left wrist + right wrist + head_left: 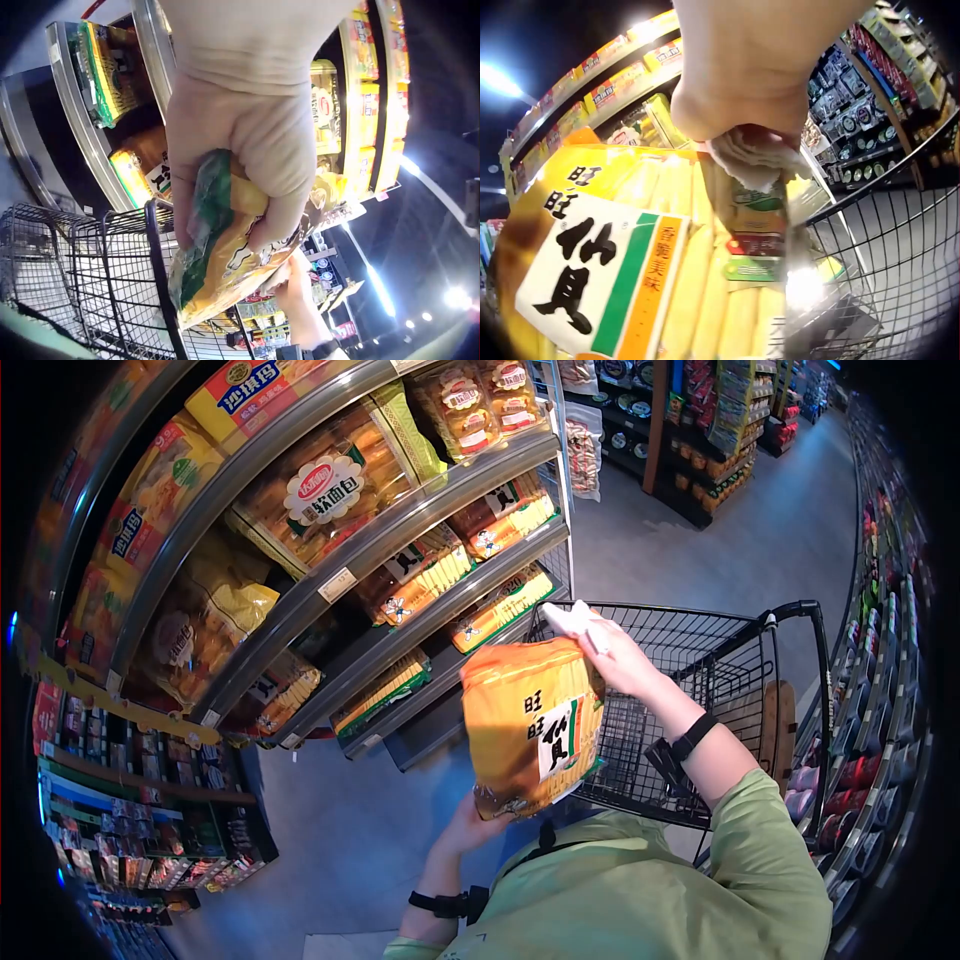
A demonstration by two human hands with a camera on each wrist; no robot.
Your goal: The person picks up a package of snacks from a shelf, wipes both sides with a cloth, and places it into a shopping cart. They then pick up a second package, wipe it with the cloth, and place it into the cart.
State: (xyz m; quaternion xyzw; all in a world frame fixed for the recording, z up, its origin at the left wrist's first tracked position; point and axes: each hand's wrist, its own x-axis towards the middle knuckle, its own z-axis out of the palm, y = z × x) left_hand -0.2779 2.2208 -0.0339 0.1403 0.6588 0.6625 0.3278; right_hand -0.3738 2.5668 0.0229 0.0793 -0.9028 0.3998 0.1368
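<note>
We hold the yellow bag (505,710) tilted by the cart's rim (690,611); left fingers (285,216) curl round its lower end, right fingers (695,112) pinch white tissue (568,620) against its top

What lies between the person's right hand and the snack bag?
A crumpled white wad, like tissue, lies between the right hand and the snack bag; the right wrist view shows it.

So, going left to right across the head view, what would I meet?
Tall snack rack → yellow snack bag → black shopping cart → stocked shelves along the far right.
</note>
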